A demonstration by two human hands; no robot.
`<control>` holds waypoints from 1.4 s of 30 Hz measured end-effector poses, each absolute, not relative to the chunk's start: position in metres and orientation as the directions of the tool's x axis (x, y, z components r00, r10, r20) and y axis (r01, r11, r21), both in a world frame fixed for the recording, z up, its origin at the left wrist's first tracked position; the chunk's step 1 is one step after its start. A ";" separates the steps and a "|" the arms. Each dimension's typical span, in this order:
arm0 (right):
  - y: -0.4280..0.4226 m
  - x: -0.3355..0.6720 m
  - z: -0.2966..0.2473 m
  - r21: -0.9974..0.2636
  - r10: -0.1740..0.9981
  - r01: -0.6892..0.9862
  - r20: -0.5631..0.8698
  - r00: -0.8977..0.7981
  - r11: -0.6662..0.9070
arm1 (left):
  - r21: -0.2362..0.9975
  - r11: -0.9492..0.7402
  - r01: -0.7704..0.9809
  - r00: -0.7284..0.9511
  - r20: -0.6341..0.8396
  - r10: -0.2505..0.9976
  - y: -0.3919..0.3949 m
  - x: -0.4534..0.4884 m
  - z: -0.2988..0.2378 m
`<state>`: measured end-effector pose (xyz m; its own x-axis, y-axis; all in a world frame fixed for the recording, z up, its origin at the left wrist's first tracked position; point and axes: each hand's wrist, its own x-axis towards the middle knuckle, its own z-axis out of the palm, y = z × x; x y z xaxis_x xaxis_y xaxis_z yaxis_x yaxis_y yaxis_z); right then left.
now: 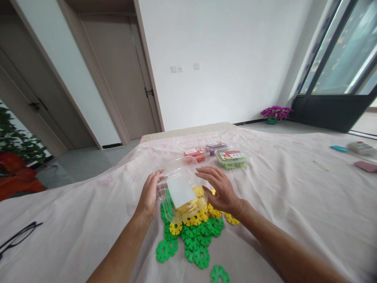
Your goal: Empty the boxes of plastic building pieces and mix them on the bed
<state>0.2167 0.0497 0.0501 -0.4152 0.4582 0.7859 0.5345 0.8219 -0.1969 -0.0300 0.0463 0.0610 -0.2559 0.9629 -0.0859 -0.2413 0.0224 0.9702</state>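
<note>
A clear plastic container (183,214), its flap-like lid (188,160) raised, is tilted over a pile of flower-shaped plastic discs. Through it shows a blank white label (180,190). My left hand (150,192) grips its left edge, fingertips curled over the rim. At the right edge, my right hand (220,188) holds it between the thumb and loosely bent fingers. Green discs (200,236) lie in front of and below the container; yellow discs (196,218) lie under it and beside my right hand. Whether any discs are inside the container I cannot tell.
Behind stand three lidded boxes: red (196,154), purple (216,146) and green (231,157). A pale pink sheet (279,204) covers the surface. Black-framed glasses (22,234) lie at left; a blue item (339,148) and a pink item (365,166) lie far right.
</note>
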 end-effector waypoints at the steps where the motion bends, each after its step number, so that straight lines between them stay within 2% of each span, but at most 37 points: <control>1: 0.050 0.217 0.049 -0.198 0.455 0.532 0.790 -0.411 0.823 | 0.973 0.020 -0.231 -0.248 -0.079 0.965 0.047 -0.033 0.062; 9: 0.055 0.218 0.042 -0.269 0.521 0.574 0.785 -0.334 0.773 | 0.967 0.042 -0.252 -0.265 -0.110 0.958 0.058 -0.057 0.064; 15: 0.066 0.221 0.018 -0.377 0.692 0.612 0.581 -0.429 0.696 | 0.972 0.068 -0.224 -0.283 -0.132 0.950 0.057 -0.058 0.070; 18: 0.068 0.222 0.012 -0.404 0.734 0.623 0.490 -0.471 0.670 | 0.973 0.063 -0.221 -0.277 -0.125 0.953 0.057 -0.058 0.070; 26: 0.066 0.222 0.017 -0.449 0.790 0.651 0.368 -0.491 0.613 | 0.976 0.040 -0.216 -0.307 -0.107 0.946 0.064 -0.068 0.066; 35: 0.067 0.222 0.014 -0.444 0.802 0.668 0.345 -0.488 0.598 | 0.988 0.024 -0.151 -0.331 -0.073 0.941 0.065 -0.069 0.062; 42: 0.068 0.222 0.015 -0.444 0.820 0.690 0.309 -0.482 0.572 | 0.998 -0.031 -0.053 -0.379 0.009 0.925 0.069 -0.072 0.058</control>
